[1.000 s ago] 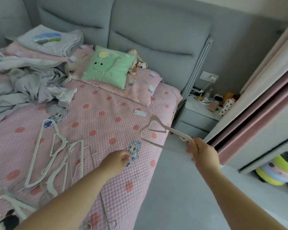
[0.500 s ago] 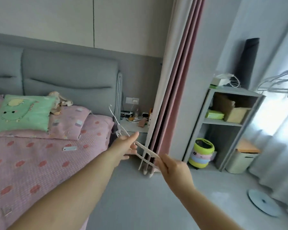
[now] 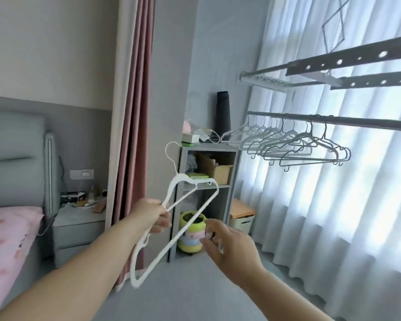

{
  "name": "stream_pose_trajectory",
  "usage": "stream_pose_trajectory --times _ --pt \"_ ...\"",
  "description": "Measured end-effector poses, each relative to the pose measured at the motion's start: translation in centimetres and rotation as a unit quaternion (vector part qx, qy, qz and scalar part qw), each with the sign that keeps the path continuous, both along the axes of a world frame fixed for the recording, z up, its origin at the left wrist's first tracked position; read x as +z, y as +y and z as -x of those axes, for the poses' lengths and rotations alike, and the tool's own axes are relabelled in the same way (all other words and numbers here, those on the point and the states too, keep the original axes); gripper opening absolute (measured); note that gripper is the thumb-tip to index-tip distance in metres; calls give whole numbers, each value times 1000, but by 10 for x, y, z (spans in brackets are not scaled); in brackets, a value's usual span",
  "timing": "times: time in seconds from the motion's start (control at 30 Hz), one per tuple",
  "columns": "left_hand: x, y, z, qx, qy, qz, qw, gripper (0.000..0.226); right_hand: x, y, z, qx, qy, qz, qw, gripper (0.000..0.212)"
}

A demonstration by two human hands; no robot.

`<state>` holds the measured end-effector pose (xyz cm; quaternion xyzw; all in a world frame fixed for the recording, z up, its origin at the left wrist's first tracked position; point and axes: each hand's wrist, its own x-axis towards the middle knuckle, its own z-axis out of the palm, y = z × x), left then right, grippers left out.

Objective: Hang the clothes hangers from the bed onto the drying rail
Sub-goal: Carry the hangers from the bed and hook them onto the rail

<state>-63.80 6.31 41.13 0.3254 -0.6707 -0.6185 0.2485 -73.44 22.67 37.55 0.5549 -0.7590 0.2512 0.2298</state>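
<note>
A white plastic hanger (image 3: 196,217) is in front of me, tilted, with its wire hook pointing up and left. My left hand (image 3: 154,216) grips one shoulder of it. Just right of the hanger's bottom bar, my right hand (image 3: 229,247) has loosely curled fingers and no clear hold on it. The dark drying rail (image 3: 357,120) runs across the upper right, above and beyond both hands. Several hangers (image 3: 296,144) hang on it in a tight row. A corner of the pink bed (image 3: 7,235) shows at the left edge.
A perforated overhead rack (image 3: 357,63) sits above the rail. A grey shelf unit (image 3: 232,181) stands against the wall, with a striped bin (image 3: 192,232) and a lidded white box (image 3: 241,218) at its foot. White sheer curtains (image 3: 333,216) fill the right; a bedside cabinet (image 3: 79,228) stands left.
My view has swung from the bed to the window and rail. The hanger has passed from my right hand into my left, and it now stands more upright.
</note>
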Motion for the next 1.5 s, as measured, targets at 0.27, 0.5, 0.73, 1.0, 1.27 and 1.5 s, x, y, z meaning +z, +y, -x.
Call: stream_pose_trajectory --times 0.27,0.5,0.73,1.0,1.27,1.5 --pt "43 77 81 -267 -91 214 935 22 41 90 104 -211 -51 73 973 56" --pt "65 116 186 -406 -75 263 872 16 50 150 192 -333 -82 -6 939 41" --pt "84 105 316 -371 -69 409 831 21 82 152 299 -392 -137 4 910 19" --pt "120 106 433 -348 -29 431 832 20 128 150 398 -424 -99 41 899 30" --pt "145 130 499 -244 -2 466 851 21 187 189 482 -442 193 49 874 38" --pt "160 154 539 -158 -6 453 877 26 219 226 520 -495 253 1 831 48"
